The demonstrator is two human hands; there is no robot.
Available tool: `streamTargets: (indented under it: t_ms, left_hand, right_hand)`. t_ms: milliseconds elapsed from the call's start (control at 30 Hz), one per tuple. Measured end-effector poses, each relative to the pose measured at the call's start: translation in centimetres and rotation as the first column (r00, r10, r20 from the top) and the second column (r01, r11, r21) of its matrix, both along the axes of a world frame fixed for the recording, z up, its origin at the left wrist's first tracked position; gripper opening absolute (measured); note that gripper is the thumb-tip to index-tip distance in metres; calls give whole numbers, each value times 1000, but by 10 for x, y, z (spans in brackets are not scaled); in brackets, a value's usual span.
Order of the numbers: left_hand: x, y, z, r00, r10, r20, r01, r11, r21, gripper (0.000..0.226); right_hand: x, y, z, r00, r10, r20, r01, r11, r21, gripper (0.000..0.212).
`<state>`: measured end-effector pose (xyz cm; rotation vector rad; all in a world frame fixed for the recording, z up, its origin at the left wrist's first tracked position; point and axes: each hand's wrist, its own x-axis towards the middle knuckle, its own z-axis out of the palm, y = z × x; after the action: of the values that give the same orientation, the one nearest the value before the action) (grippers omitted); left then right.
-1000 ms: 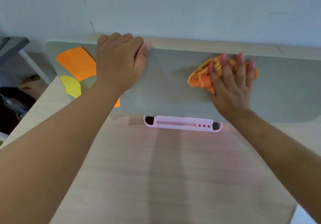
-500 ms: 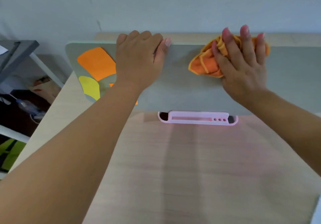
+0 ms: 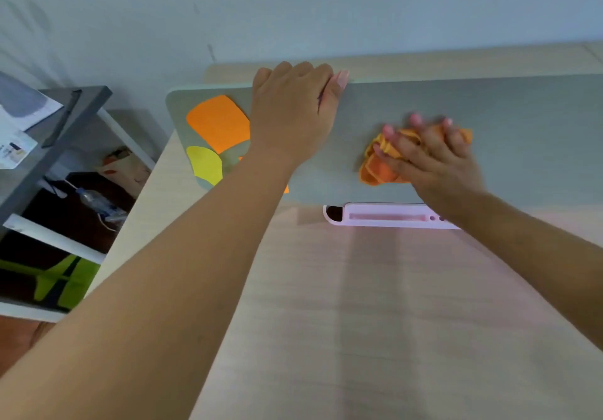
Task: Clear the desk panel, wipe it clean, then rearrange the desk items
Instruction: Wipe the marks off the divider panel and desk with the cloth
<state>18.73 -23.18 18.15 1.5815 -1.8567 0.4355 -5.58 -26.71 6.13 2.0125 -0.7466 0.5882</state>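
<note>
left hand (image 3: 290, 116) curled over panel (image 3: 522, 109) top edge | right hand (image 3: 437, 158) blurred, flat, pressing cloth (image 3: 378, 168) | bare panel rightward, cut off | tray (image 3: 385, 215) below, partly hidden

The panel (image 3: 424, 103) stands at the rear of the counter (image 3: 359, 321), against the wall. The left hand (image 3: 290, 116) is placed over its top edge; the right hand (image 3: 437, 158) is pressed on a cloth (image 3: 378, 168) against its face. A tray (image 3: 385, 215) lies just before the panel. A shelf (image 3: 65, 116) is located left of the counter
</note>
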Motion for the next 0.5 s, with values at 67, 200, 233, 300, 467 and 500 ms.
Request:
streamTargets:
  t_ms: [67,200,233,300,467,500]
  left_hand:
    - [3,0,2,1000,-10,-7,10,999,30,35]
    - [12,-5,8,993,-105,-56,109,991,81,30]
    - [13,-7,9,992,-113,-53,117,989,87,28]
    - [14,-8,9,993,-119,-22,120,988,95,29]
    - [16,-6,8,989,-148,9,147,986,84,34]
    - [16,-5,8,989,-148,10,147,986,79,34]
  right_hand:
    - [16,-7,38,973,23,231,-12,999,-53,55]
    - [50,-9,40,949,3,315,38,992,-122,53]
    - [56,-8,26,961,-6,277,39,993,-113,52]
    - [61,-4,-9,990,-6,138,15,998,-64,55]
    - [51,15,-82,942,14,-334,41,987,157,73]
    - [49,18,-82,943,23,-333,44,980,192,70]
